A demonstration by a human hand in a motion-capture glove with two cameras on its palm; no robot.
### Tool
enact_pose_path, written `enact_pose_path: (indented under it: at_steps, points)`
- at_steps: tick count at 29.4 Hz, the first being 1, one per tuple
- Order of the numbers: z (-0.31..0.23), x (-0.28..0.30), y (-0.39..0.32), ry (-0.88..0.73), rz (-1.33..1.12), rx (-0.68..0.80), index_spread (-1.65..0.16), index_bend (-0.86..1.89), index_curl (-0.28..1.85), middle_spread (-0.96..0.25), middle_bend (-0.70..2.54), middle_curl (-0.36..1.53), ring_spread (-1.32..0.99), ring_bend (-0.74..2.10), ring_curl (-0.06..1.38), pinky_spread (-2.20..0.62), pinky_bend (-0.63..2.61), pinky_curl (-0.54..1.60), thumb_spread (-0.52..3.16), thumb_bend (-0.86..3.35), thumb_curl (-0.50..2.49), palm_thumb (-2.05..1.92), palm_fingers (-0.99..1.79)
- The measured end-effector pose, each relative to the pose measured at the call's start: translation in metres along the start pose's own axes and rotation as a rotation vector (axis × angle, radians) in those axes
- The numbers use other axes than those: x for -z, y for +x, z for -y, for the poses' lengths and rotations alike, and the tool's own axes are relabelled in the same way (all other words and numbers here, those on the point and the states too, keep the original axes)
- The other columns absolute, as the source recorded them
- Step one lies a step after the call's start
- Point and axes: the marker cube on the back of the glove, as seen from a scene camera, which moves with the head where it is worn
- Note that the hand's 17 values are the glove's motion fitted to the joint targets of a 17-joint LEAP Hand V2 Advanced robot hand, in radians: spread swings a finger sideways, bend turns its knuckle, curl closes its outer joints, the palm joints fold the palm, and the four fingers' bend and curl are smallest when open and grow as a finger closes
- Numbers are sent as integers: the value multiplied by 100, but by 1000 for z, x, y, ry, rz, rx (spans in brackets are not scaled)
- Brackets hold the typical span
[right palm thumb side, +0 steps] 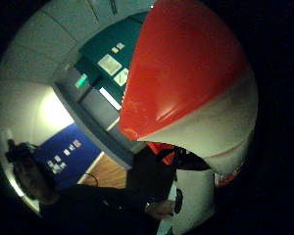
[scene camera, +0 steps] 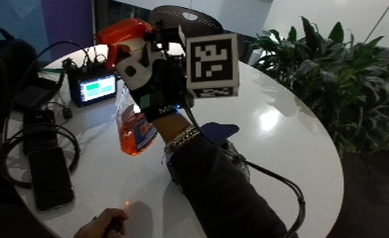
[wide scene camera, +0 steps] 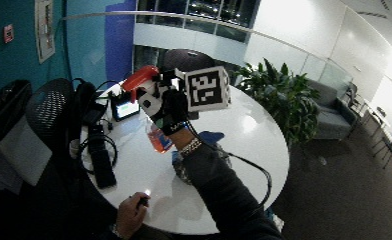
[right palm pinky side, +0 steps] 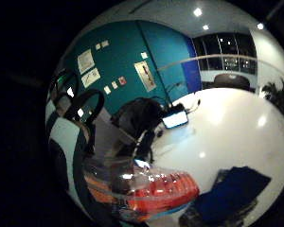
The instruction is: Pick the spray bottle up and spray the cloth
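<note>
One spray bottle [scene camera: 130,99] was held in the air above the round white table [scene camera: 293,148] by the gloved right hand [scene camera: 156,84], whose fingers were curled round the bottle's neck just beneath the orange-red spray head [scene camera: 122,30]. The bottle stood roughly upright, its clear body showing orange liquid in the lower part. In the thumb side palm view the spray head [right palm thumb side: 186,63] filled much of the field, red above a white collar; in the little finger side palm view the clear, ribbed orange body [right palm pinky side: 156,189] lay close to the palm.

One blue cloth [scene camera: 218,133] lay on the table, partly hidden behind the raised forearm [scene camera: 214,188] in the outside view and seen as a dark blue folded shape [right palm pinky side: 232,191] on the white tabletop in the little finger side palm view. The bottle was above the table and apart from the cloth.

One bare left hand [scene camera: 102,225] rested at the near table edge, pinching a small dark object that cannot be identified.

Also on the table: one small device with a lit screen [scene camera: 95,90], one dark flat slab-like device [scene camera: 49,178], and black cables [scene camera: 23,144] looped beside them. One leafy plant [scene camera: 333,74] stood beyond the table's far side, and one dark chair [wide scene camera: 183,59] stood behind the table.
</note>
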Motion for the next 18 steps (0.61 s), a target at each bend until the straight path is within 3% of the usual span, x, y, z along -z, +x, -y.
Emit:
enact_pose_path:
  at_steps: [9, 18]
  points:
    - [-24, -38, 45, 109, 78, -229, -27, 19, 60, -19, 59, 56, -16, 82, 49, -25, 63, 45, 84, -2, 66, 82, 136]
    - [-18, -43, 46, 150, 44, -201, -27, 19, 59, -19, 59, 56, -15, 82, 49, -24, 63, 45, 85, -2, 66, 85, 135]
